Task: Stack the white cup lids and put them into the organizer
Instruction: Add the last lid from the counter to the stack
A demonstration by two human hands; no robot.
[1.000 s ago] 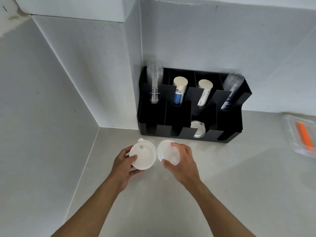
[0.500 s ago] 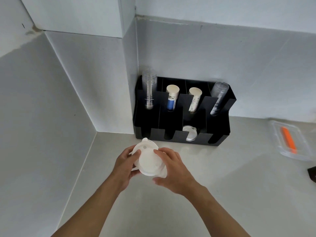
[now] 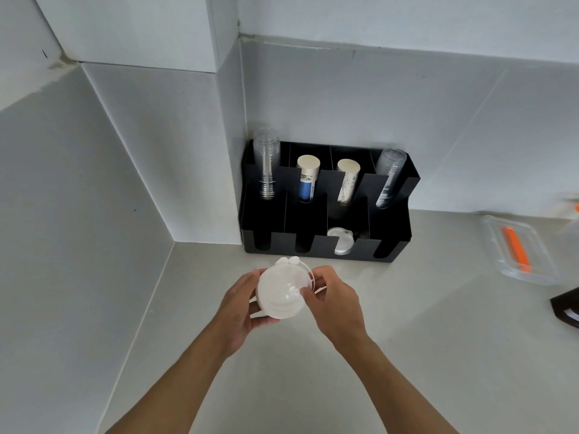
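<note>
A stack of white cup lids point(image 3: 282, 292) is held above the counter between both hands. My left hand point(image 3: 241, 305) cups the stack from the left and below. My right hand point(image 3: 335, 302) pinches its right edge with fingers and thumb. The black organizer point(image 3: 391, 227) stands in the corner against the wall, just beyond the hands. One white lid point(image 3: 341, 242) leans in its third front slot. The other front slots look dark and I cannot see into them. The back slots hold clear cups point(image 3: 266, 164) and paper cups point(image 3: 308, 178).
A clear plastic container point(image 3: 517, 249) with an orange item lies on the counter at the right. A dark object point(image 3: 567, 308) sits at the right edge. Walls close the counter point(image 3: 407, 355) on the left and behind.
A second ago each hand held a separate lid side by side. The right hand brought its lid onto the left one, and both hands now hold them as one stack.
</note>
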